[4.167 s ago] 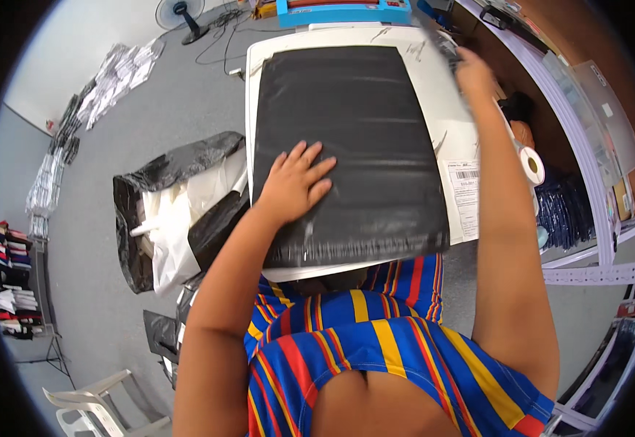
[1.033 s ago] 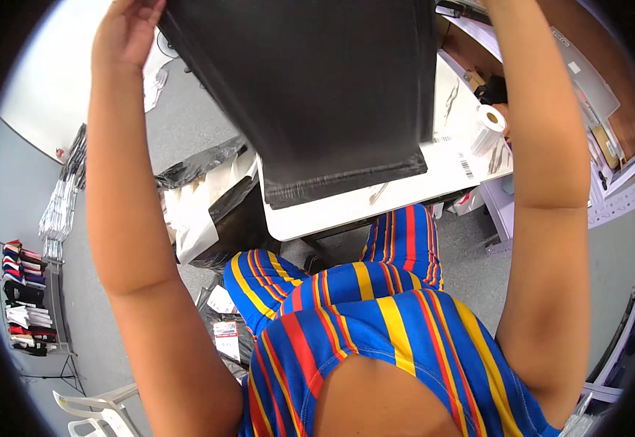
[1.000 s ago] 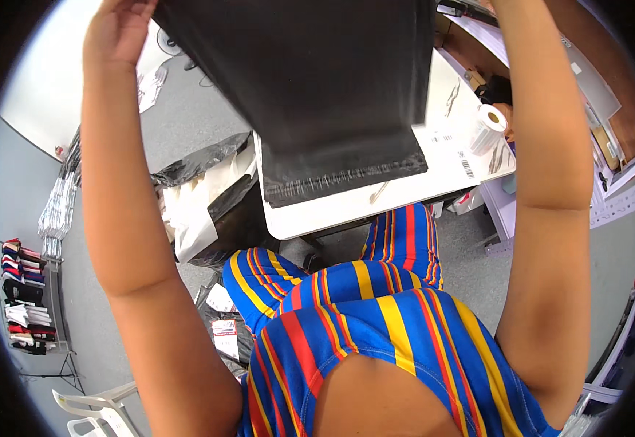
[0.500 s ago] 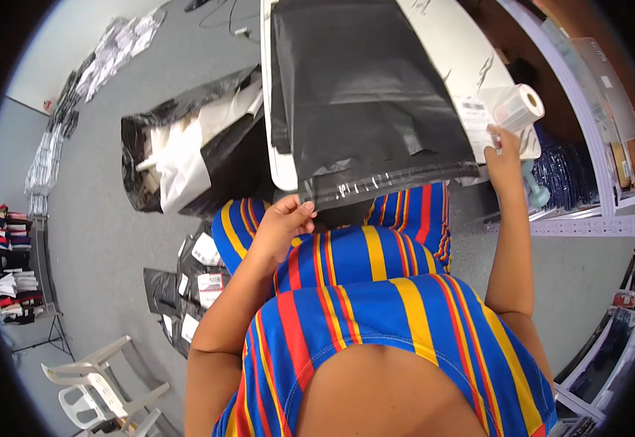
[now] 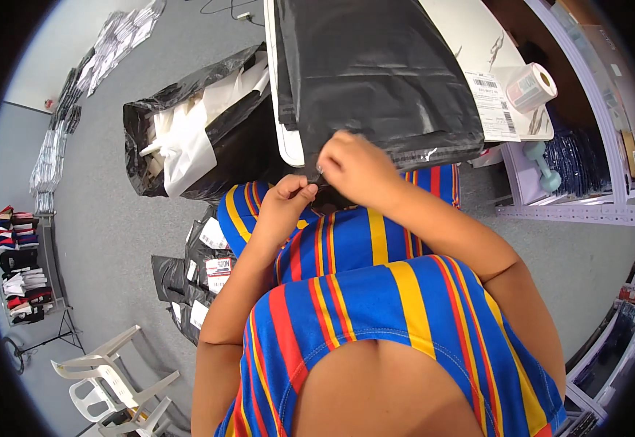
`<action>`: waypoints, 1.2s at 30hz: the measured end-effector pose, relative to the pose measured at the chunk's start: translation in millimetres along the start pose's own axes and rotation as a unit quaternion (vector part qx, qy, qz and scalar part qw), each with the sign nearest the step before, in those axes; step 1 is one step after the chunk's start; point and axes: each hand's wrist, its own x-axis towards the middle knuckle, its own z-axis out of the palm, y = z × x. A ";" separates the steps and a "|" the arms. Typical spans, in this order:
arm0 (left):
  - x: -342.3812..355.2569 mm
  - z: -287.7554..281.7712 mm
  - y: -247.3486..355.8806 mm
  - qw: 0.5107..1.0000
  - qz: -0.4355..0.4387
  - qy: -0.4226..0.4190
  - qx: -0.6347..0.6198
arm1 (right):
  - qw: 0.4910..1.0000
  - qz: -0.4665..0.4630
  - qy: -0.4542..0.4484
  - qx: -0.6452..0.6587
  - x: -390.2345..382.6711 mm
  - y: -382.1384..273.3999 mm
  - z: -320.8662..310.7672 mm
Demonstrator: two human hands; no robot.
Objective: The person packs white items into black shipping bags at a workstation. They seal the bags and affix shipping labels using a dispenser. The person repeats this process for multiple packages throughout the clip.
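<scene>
A large black plastic mailing bag lies over the near end of a white marbled table, its shiny flap edge hanging toward my lap. My left hand pinches the bag's near left corner between thumb and fingers. Close beside it, my right hand has its fingers closed on the same edge; its fingertips are slightly blurred. A printed shipping label lies at the table's right edge, touching the bag. Next to it rests a roll of labels.
Left of the table stands a black bag stuffed with white wrapping. Several labelled black parcels lie on the floor below it. A white plastic chair stands at lower left. Shelving with a pale blue dumbbell borders the right.
My right hand has left the label at the table's right and come across to the bag's near left corner, beside my left hand. My left hand keeps its pinch there.
</scene>
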 end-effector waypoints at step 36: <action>48.8 -310.0 92.8 0.706 -0.075 0.176 0.681 | 0.946 0.069 0.297 0.109 -56.2 54.0 -173.1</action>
